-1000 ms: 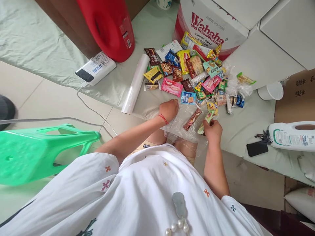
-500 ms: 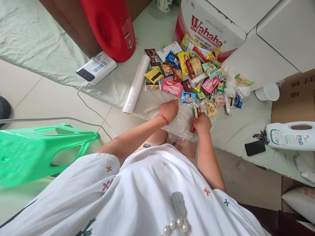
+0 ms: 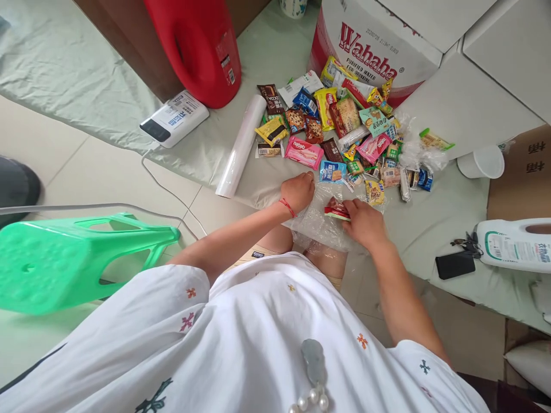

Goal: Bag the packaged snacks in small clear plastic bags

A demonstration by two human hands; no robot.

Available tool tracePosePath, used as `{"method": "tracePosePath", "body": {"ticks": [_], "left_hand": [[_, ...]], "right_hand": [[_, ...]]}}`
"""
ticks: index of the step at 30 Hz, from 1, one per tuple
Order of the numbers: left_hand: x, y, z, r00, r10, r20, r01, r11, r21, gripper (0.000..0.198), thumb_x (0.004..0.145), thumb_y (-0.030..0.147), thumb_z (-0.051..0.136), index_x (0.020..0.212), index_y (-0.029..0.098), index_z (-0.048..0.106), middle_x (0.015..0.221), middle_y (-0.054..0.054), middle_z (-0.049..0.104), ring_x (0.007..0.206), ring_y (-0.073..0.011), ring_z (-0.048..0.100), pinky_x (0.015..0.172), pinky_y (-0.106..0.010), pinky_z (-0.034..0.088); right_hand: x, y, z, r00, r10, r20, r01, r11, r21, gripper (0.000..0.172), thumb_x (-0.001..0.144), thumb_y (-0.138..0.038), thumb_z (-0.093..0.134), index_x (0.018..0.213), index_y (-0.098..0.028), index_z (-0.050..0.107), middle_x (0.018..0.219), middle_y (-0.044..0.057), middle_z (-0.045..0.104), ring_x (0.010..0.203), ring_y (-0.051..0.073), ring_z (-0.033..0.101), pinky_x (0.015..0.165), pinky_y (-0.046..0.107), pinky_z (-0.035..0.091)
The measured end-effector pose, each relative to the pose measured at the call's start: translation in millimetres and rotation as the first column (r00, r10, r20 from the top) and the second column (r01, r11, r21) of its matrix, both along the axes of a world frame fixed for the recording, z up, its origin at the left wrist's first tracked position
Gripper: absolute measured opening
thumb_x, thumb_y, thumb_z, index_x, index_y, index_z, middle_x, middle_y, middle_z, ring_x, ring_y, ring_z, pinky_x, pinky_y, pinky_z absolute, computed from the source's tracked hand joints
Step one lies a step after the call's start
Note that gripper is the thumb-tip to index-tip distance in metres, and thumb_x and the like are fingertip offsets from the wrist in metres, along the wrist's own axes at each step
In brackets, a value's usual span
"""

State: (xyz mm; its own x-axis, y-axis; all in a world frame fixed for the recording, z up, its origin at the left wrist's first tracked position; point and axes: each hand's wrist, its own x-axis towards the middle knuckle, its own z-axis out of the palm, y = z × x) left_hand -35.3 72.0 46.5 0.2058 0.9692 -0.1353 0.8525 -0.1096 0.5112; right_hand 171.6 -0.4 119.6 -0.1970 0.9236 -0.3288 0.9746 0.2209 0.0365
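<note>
A clear plastic bag (image 3: pixel 318 226) lies over the edge of a pale green sheet in front of my knees. My left hand (image 3: pixel 298 191) is closed on the bag's rim at its far left. My right hand (image 3: pixel 364 222) grips two snack packets (image 3: pixel 336 209), one red-brown and one green, and holds them over the bag. Beyond the bag a heap of small wrapped snacks (image 3: pixel 344 129) is spread on the sheet, with a pink wafer packet (image 3: pixel 303 152) and a blue biscuit packet (image 3: pixel 332 170) nearest my hands.
A roll of clear bags (image 3: pixel 241 146) lies left of the heap. Behind stand a red jug (image 3: pixel 196 46) and a Wahaha box (image 3: pixel 370 49). A green stool (image 3: pixel 77 258) lies on its side at left. A phone (image 3: pixel 454 265), a white jug (image 3: pixel 514 245) and a cup (image 3: pixel 482 163) sit at right.
My right hand moved left with the green packet, gathered the red-brown bar from the bag, and now holds both turned sideways over the bag. My left hand stayed on the bag's rim.
</note>
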Motion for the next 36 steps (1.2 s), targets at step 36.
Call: {"method": "tracePosePath", "body": {"ticks": [36], "left_hand": [[-58, -19, -9.6, 0.509, -0.85, -0.135, 0.834, 0.449, 0.32, 0.039, 0.089, 0.025, 0.051, 0.124, 0.025, 0.068, 0.116, -0.014, 0.07, 0.116, -0.0313, 0.061, 0.094, -0.047, 0.045]], "right_hand": [[68, -134, -73.0, 0.939, 0.244, -0.242, -0.065, 0.818, 0.571, 0.044, 0.095, -0.041, 0.072, 0.133, -0.021, 0.065, 0.129, 0.015, 0.067, 0.099, 0.023, 0.063, 0.089, 0.038, 0.052]]}}
